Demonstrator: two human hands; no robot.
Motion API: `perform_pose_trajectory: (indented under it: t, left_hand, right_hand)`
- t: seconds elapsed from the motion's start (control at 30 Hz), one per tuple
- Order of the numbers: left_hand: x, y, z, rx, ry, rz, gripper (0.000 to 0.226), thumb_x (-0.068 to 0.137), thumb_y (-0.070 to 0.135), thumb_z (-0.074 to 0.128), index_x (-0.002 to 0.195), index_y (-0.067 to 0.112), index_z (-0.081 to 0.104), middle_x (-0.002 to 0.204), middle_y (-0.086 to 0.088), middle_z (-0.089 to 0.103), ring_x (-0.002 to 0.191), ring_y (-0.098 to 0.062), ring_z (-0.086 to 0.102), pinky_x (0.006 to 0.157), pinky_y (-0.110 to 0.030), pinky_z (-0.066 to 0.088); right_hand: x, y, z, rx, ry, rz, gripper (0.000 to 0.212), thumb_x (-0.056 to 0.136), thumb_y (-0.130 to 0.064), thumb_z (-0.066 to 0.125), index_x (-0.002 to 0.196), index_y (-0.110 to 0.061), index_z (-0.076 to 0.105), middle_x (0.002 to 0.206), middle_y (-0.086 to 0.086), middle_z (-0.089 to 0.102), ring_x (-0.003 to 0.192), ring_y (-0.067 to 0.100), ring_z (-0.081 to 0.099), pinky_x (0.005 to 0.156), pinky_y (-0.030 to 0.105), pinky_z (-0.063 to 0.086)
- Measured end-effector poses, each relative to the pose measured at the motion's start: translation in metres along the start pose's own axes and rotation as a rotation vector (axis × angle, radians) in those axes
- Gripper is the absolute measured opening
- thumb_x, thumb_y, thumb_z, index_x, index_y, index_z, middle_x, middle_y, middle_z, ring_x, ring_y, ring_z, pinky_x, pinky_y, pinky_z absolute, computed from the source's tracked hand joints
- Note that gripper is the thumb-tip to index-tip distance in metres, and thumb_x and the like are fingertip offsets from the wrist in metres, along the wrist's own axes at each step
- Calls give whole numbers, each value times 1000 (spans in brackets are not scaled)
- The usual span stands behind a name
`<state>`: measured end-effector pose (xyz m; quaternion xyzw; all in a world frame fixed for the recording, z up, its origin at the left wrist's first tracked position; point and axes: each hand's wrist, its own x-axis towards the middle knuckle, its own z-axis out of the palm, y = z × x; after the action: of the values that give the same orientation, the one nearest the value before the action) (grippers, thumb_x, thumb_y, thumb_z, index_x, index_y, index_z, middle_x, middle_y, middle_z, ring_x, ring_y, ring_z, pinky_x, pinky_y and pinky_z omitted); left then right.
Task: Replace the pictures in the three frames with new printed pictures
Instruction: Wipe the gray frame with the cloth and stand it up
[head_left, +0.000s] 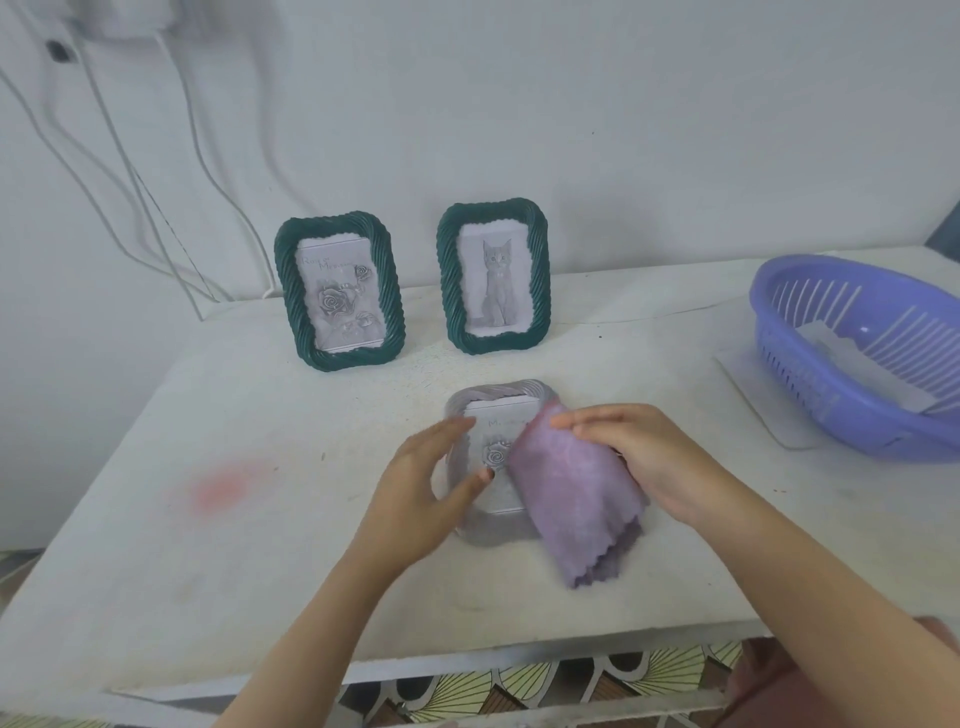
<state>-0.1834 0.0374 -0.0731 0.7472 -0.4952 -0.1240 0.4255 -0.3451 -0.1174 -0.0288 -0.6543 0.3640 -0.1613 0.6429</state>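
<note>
Both forearms enter from the lower edge, cut off above the wrist. Left hand (431, 483): fingers extended and relaxed along the left rail of the pale grey rope-twist picture frame (493, 393), thumb tip on its glazing. The hand covers most of that rail. Right hand (641, 457): fingers straight, laid flat on the lilac fleecy cloth (571, 504), pressing it onto the frame, with nothing clasped. The cloth, scalloped at its hem, hides the frame's right side and lower right corner.

The frame lies flat, face up, mid-way across the white speckled surface (260, 571). Its print shows part of a rose under a heading too blurred to read. A faint pink stain (223, 488) marks the surface to the left.

Further back two dark green rope-twist frames stand upright and apart. The left green frame (291, 312) holds a grey rose print, lettering unreadable. The right green frame (540, 280) holds a grey cat print.

At right, a lavender slotted plastic basket (769, 322), cut off at the view's edge, sits on a white sheet (753, 400); its contents are unclear.
</note>
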Motion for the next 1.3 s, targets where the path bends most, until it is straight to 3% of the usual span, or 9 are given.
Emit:
perform_pose_trajectory:
  t: [0.33,0.4,0.5,0.63,0.77,0.87,1.0,1.17,1.3]
  left_hand:
    - [-2,29,-13,-962,19,-284,53,69,9,65,117,27,50,90,-10,71,77,-21,68,58,-26,54]
    - [0,22,-31,-932,78,-290,50,66,6,63,112,24,53,81,-8,70,69,-18,66,55,-25,54]
    - [-1,6,-64,-776,101,-334,51,63,5,64,109,28,56,78,-5,71,68,-18,66,57,-27,56]
    - [2,-26,-89,-129,64,-505,58,72,11,63,123,36,50,103,-8,66,96,-30,61,82,-36,49]
    - [0,-29,-72,500,154,-400,63,80,15,62,138,23,40,145,-17,34,133,-32,29,109,-39,24]
    - [-3,-7,-45,402,133,-130,56,82,10,63,135,15,44,137,-13,47,132,-29,32,109,-35,21]
    - [-4,0,-11,399,-36,-128,57,88,19,55,141,20,32,144,-11,38,140,-23,20,114,-34,6]
    - [-1,3,8,368,-92,-135,59,93,29,46,145,18,20,148,-8,34,142,-20,14,114,-32,-3]
    - [-5,2,17,174,-107,-164,64,90,26,53,145,23,21,151,-3,26,143,-14,8,111,-23,-6]
  right_hand:
    - [-4,-23,41,417,-212,-68,30,86,8,47,92,-12,70,88,5,67,79,18,62,73,27,53]
    - [-2,-20,43,286,-149,-93,28,90,1,48,95,-17,69,93,2,66,78,18,64,73,28,54]
    - [5,-2,36,-385,169,-208,22,88,-14,54,103,-25,65,99,0,64,82,13,61,74,22,48]
    - [9,23,27,-981,318,-206,43,85,-29,55,127,-17,47,110,9,59,105,30,52,86,37,43]
    - [11,28,26,-907,330,-198,53,82,-26,59,132,-14,43,105,8,66,103,30,58,87,38,45]
    - [11,28,26,-710,358,-178,52,80,-18,63,129,-14,45,94,3,66,92,23,59,79,29,43]
    - [13,25,22,-538,368,-144,53,78,-11,64,128,-13,45,89,-1,59,85,18,57,75,23,39]
    - [11,26,22,-779,368,-156,62,81,-23,63,135,-12,35,107,9,63,106,30,54,86,35,43]
    - [8,27,26,-558,351,-139,60,80,-12,62,135,-16,37,97,0,61,93,21,57,75,23,37]
